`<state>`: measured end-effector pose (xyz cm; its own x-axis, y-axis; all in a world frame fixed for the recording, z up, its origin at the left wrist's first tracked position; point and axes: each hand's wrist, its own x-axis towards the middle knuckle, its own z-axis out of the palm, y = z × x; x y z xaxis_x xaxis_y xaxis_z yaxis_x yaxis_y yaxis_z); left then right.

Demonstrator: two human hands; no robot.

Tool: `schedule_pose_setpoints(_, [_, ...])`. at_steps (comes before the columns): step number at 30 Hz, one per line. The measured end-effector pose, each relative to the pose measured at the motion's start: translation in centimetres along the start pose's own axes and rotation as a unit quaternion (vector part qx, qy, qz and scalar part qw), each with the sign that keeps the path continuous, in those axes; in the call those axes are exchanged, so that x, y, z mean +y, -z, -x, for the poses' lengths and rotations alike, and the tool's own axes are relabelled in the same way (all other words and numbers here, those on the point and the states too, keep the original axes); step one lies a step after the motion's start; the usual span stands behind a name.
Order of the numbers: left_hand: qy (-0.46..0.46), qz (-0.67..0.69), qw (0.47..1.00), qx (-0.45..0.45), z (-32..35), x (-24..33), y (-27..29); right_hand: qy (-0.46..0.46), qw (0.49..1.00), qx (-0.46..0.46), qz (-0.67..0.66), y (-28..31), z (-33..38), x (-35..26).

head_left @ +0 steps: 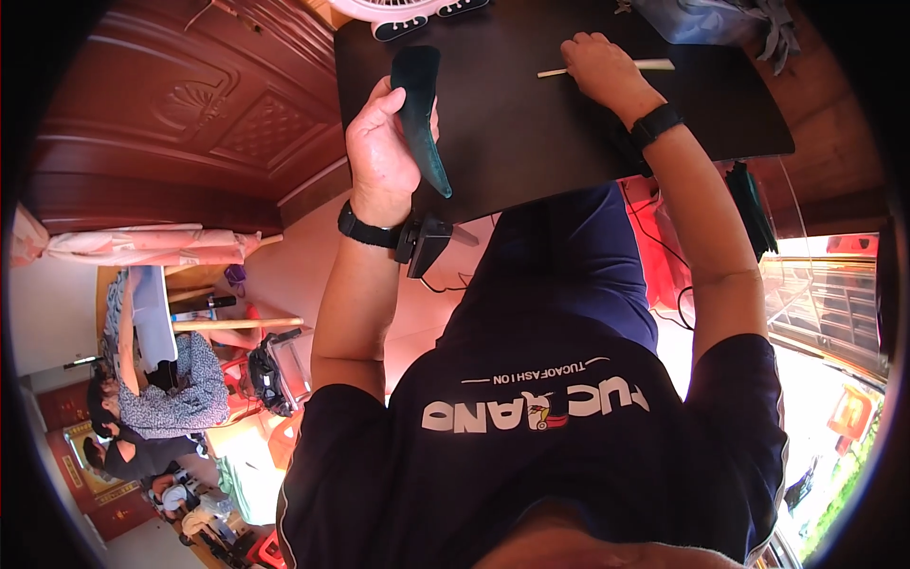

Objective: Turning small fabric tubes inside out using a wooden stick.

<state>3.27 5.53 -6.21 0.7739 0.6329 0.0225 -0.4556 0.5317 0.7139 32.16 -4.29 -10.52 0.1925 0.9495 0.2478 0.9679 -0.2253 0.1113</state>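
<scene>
My left hand [379,156] is closed on a dark green velvety piece [417,100], long and curved, wide at its upper end and tapering to a point below. The thumb lies across its near face, and the other fingers are mostly behind it. Over the black table [507,114], my right hand [605,74] has its fingers closed around a thin pale stick [656,64]. Both ends of the stick stick out past the hand. Whether it rests on the tabletop I cannot tell.
A white fan base [403,27] stands at the table's far edge. Clear plastic [692,19] and grey cloth scraps [779,36] lie at the far right. Dark green cloth [751,209] hangs beside the table's right side. Several people sit in the room at lower left.
</scene>
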Motion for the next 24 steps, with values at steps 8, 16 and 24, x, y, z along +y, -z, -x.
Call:
schedule_pose_setpoints(8, [0.027, 0.058, 0.997, -0.036, 0.5, 0.0, -0.2, 0.028, 0.998, 0.048, 0.02, 0.0, 0.7, -0.5])
schedule_pose_setpoints(16, [0.005, 0.032, 0.997, -0.076, 0.9, 0.4, -0.2, -0.007, 0.99, -0.126, 0.06, 2.7, -0.3, -1.0])
schedule_pose_setpoints(24, [-0.049, -0.008, 0.996, 0.072, 1.3, -0.4, -0.6, 0.029, 0.998, 0.06, 0.016, 1.1, 0.9, 0.1])
